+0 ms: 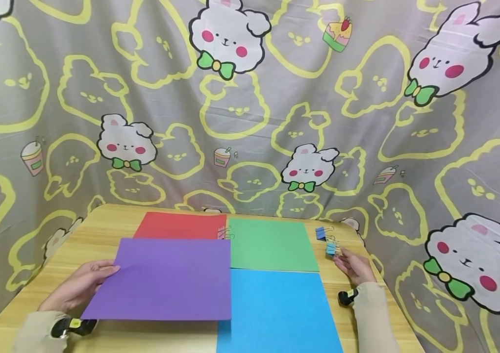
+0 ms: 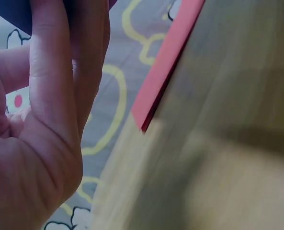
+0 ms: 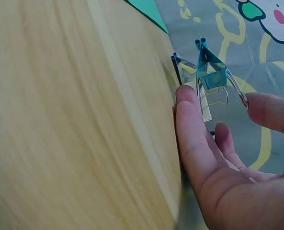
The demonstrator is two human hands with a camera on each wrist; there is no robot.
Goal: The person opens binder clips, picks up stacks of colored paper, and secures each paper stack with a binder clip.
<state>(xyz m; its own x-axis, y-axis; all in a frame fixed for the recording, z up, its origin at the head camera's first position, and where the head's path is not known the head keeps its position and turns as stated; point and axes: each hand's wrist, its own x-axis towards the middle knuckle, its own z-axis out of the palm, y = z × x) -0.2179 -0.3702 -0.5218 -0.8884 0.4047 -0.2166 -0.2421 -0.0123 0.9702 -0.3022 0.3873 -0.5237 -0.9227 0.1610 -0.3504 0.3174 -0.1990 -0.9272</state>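
Observation:
My left hand (image 1: 78, 286) pinches the left edge of a purple sheet (image 1: 170, 279), held tilted above the table. Thumb and fingers of my right hand (image 1: 357, 267) pinch the wire handles of a light-blue binder clip (image 1: 331, 249) at the table's right side. In the right wrist view this clip (image 3: 212, 79) points upward, its handles between thumb and finger. Just beyond it lies a dark-blue binder clip (image 1: 320, 233). A yellowish piece behind the held clip is mostly hidden. A pink binder clip (image 1: 221, 233) sits at the red sheet's right edge, partly behind the purple sheet.
On the wooden table (image 1: 100, 230) lie a red sheet (image 1: 179, 225) at the back left, a green sheet (image 1: 272, 245) beside it and a blue sheet (image 1: 281, 314) in front of the green one. A patterned curtain (image 1: 250, 113) hangs behind the table.

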